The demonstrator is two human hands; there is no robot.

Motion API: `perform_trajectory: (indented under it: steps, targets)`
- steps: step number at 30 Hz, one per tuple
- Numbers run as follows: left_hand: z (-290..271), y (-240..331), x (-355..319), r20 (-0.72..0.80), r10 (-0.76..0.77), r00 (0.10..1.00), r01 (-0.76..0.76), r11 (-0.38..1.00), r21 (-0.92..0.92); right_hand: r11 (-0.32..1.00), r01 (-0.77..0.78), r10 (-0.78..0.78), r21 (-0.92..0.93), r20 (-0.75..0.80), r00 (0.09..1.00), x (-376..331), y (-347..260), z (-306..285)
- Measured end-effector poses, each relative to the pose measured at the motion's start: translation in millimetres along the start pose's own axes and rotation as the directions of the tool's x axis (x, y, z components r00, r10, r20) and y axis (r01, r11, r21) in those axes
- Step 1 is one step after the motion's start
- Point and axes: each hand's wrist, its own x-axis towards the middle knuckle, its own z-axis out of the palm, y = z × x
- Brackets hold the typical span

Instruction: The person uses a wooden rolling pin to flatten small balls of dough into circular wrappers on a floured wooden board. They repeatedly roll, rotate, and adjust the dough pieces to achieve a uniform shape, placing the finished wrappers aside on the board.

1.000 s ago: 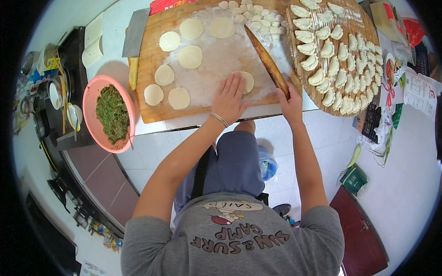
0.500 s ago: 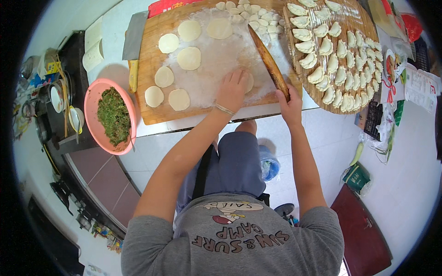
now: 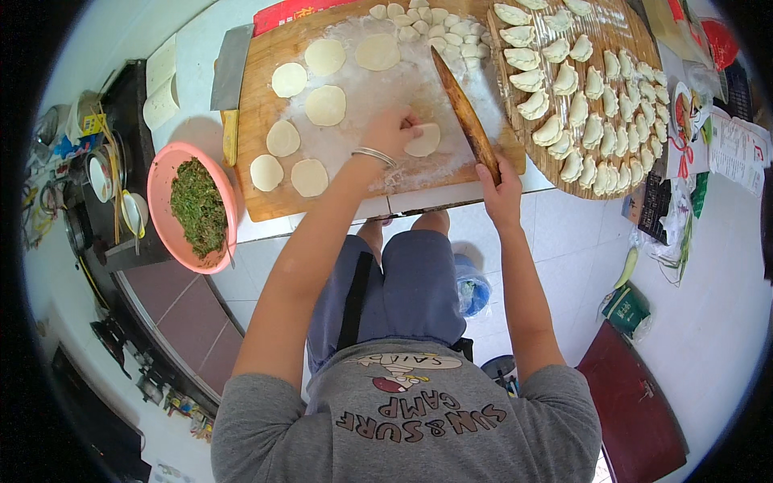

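My left hand [image 3: 386,135] is over the floured wooden board, its fingers curled and pinching the left edge of a small flattened dough round [image 3: 423,140]. In my right hand [image 3: 502,191] is the near end of a tapered wooden rolling pin [image 3: 463,105], which slants away to the far left and lies just right of that dough round. Several rolled dumpling wrappers [image 3: 325,105] are spread over the left and far part of the board [image 3: 266,205]. Small cut dough pieces [image 3: 455,39] are clustered at its far right.
A round board with rows of filled dumplings [image 3: 566,79] stands at the right, against the cutting board. At the left are a pink bowl [image 3: 235,205] of green filling and a cleaver [image 3: 232,72] with a yellow handle. A blue lined bin [image 3: 473,294] is on the floor.
My left hand has lifted from lying flat on the dough and drawn slightly left, its fingers now curled at the dough round's edge. My right hand still holds the rolling pin, shifted slightly.
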Motion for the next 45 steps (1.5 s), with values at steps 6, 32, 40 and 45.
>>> perform_trajectory:
  steps: [6,32,40,45]
  targets:
    - [-28,-17,23,-0.194,-0.232,0.953,0.183,0.953,-0.242,0.999,0.024,-0.023,0.023,-0.037,0.999,1,-3,3]
    - [18,21,14,-0.196,0.432,0.880,-0.365,0.881,0.301,0.984,-0.063,0.073,0.168,-0.054,0.996,-2,0,-4]
    - [49,-8,-54,-0.232,0.357,0.905,-0.333,0.933,0.135,0.995,-0.035,0.035,0.098,0.005,0.999,2,-3,-2]
    - [45,6,-54,-0.177,0.303,0.936,-0.241,0.922,0.304,0.997,0.006,-0.006,0.074,-0.006,1.000,2,-9,-2]
